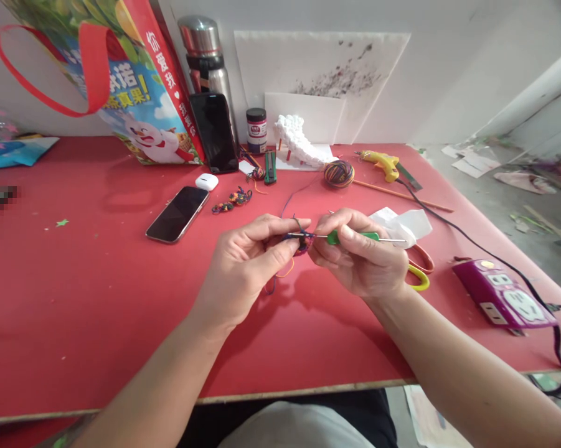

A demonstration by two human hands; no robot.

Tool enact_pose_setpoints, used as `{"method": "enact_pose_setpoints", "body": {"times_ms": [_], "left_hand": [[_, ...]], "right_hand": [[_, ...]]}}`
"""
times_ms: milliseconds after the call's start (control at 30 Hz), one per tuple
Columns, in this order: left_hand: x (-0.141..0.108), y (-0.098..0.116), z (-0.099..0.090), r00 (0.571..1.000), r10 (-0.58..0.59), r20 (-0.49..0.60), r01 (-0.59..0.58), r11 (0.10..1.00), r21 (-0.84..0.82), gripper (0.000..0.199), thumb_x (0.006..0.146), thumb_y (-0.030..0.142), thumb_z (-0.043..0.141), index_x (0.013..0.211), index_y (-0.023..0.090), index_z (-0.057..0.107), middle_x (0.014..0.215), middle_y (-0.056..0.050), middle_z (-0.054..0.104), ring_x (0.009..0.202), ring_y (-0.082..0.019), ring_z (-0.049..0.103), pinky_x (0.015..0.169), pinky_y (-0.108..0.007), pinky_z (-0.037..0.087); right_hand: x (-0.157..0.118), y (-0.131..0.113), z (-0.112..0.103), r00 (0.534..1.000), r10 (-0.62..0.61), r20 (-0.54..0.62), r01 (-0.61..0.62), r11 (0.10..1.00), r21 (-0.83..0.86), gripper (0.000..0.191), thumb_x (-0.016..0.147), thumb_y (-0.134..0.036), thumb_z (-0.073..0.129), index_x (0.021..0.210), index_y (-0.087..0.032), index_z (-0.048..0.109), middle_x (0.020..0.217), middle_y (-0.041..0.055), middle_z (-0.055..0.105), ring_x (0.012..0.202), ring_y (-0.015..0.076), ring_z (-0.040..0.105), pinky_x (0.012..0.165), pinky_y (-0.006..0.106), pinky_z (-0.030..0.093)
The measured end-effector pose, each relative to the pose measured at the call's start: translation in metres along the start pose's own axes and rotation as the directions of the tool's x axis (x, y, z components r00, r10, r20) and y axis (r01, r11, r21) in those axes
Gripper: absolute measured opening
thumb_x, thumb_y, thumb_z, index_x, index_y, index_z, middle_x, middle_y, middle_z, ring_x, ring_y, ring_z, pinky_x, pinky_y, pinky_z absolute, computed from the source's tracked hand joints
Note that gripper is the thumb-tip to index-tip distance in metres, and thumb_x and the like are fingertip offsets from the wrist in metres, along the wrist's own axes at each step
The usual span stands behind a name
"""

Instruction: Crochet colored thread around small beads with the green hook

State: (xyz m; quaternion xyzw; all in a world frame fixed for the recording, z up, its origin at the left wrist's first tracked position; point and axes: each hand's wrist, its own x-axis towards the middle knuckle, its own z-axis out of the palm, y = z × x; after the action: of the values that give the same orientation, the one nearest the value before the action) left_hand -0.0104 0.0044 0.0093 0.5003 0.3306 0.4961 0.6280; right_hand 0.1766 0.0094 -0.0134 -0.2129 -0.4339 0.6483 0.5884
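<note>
Between the fingers and thumb of my left hand is pinched a small multicoloured crochet piece. My right hand grips a crochet hook with a green handle; its thin metal tip reaches to the piece. Yarn runs over my left index finger and back toward a ball of multicoloured yarn. Loose strands hang below my left hand. A finished-looking strip of the same yarn lies just beyond my left hand. Scissors with yellow and orange handles lie partly hidden beside my right wrist.
On the red table are a phone lying flat, a white earbud case, an upright phone, a flask, a gift bag, a jar, a yellow glue gun with its cable, and a purple power box.
</note>
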Motion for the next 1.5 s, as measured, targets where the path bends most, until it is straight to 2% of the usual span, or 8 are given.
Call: {"method": "enact_pose_setpoints", "body": {"times_ms": [267, 467, 600, 733, 867, 1000, 1167, 1500], "left_hand": [[-0.002, -0.004, 0.003, 0.992, 0.066, -0.108, -0.064, 0.998, 0.017, 0.025, 0.083, 0.017, 0.088, 0.103, 0.031, 0.092, 0.088, -0.002, 0.070, 0.071, -0.011, 0.059, 0.060, -0.023, 0.051], [-0.006, -0.002, 0.011, 0.971, 0.127, -0.202, -0.099, 0.985, 0.143, 0.034, 0.083, 0.017, 0.087, 0.116, 0.029, 0.089, 0.087, 0.000, 0.070, 0.074, -0.012, 0.059, 0.068, -0.025, 0.055], [-0.008, -0.003, 0.017, 0.943, 0.189, -0.275, -0.123, 0.963, 0.240, 0.032, 0.084, 0.017, 0.087, 0.115, 0.027, 0.089, 0.086, 0.001, 0.070, 0.072, -0.011, 0.056, 0.069, -0.025, 0.053], [-0.005, -0.008, 0.017, 0.945, 0.122, -0.305, -0.089, 0.989, 0.119, 0.029, 0.082, 0.023, 0.091, 0.110, 0.027, 0.089, 0.082, 0.002, 0.067, 0.072, -0.011, 0.056, 0.065, -0.024, 0.052], [-0.001, -0.013, 0.013, 0.968, 0.057, -0.243, -0.059, 0.998, -0.001, 0.025, 0.080, 0.024, 0.093, 0.104, 0.028, 0.089, 0.085, 0.001, 0.069, 0.070, -0.010, 0.058, 0.062, -0.023, 0.052], [0.002, -0.009, 0.007, 0.994, -0.038, -0.100, 0.027, 0.994, -0.109, 0.020, 0.078, 0.025, 0.094, 0.098, 0.026, 0.089, 0.084, 0.000, 0.068, 0.063, -0.010, 0.055, 0.058, -0.026, 0.052], [0.006, 0.001, 0.001, 0.994, -0.106, 0.025, 0.109, 0.979, -0.175, 0.020, 0.078, 0.022, 0.091, 0.098, 0.023, 0.089, 0.079, -0.002, 0.070, 0.057, -0.011, 0.057, 0.055, -0.029, 0.052], [0.006, 0.002, -0.001, 0.997, -0.074, -0.020, 0.071, 0.989, -0.133, 0.020, 0.074, 0.015, 0.091, 0.089, 0.028, 0.092, 0.093, -0.005, 0.086, 0.089, -0.019, 0.079, 0.081, -0.029, 0.065]], "right_hand": [[-0.001, -0.003, 0.004, 1.000, -0.004, -0.003, 0.004, 1.000, -0.019, 0.016, 0.086, -0.035, 0.090, 0.085, -0.019, 0.085, 0.057, -0.0013, 0.059, 0.051, 0.0111, 0.044, 0.052, 0.028, 0.037], [-0.008, 0.003, 0.010, 0.985, -0.091, -0.144, 0.066, 0.984, -0.168, 0.015, 0.092, -0.035, 0.084, 0.093, -0.020, 0.085, 0.062, -0.0011, 0.062, 0.054, 0.0121, 0.048, 0.052, 0.029, 0.040], [-0.017, 0.009, 0.015, 0.954, -0.252, -0.164, 0.162, 0.891, -0.424, 0.011, 0.102, -0.030, 0.076, 0.103, -0.024, 0.085, 0.073, 0.0008, 0.068, 0.064, 0.0140, 0.058, 0.059, 0.030, 0.047], [-0.023, 0.015, 0.023, 0.910, -0.403, -0.096, 0.262, 0.739, -0.621, 0.014, 0.105, -0.027, 0.072, 0.114, -0.026, 0.083, 0.089, 0.0040, 0.074, 0.073, 0.0166, 0.064, 0.072, 0.035, 0.055], [-0.024, 0.020, 0.027, 0.894, -0.432, -0.120, 0.256, 0.712, -0.654, 0.015, 0.104, -0.027, 0.072, 0.117, -0.027, 0.081, 0.096, 0.0050, 0.076, 0.073, 0.0174, 0.064, 0.076, 0.037, 0.058], [-0.022, 0.023, 0.023, 0.913, -0.364, -0.184, 0.211, 0.807, -0.551, 0.024, 0.101, -0.034, 0.078, 0.125, -0.029, 0.081, 0.096, 0.0044, 0.074, 0.072, 0.0165, 0.060, 0.074, 0.036, 0.057], [-0.014, 0.019, 0.022, 0.982, -0.117, -0.146, 0.098, 0.987, -0.129, 0.024, 0.100, -0.042, 0.079, 0.117, -0.026, 0.086, 0.076, -0.0008, 0.062, 0.059, 0.0110, 0.045, 0.059, 0.032, 0.047], [-0.005, 0.005, 0.016, 0.993, 0.114, -0.028, -0.108, 0.982, 0.153, 0.019, 0.093, -0.033, 0.077, 0.099, -0.020, 0.089, 0.065, -0.0051, 0.048, 0.051, 0.0065, 0.022, 0.050, 0.027, 0.031]]}}
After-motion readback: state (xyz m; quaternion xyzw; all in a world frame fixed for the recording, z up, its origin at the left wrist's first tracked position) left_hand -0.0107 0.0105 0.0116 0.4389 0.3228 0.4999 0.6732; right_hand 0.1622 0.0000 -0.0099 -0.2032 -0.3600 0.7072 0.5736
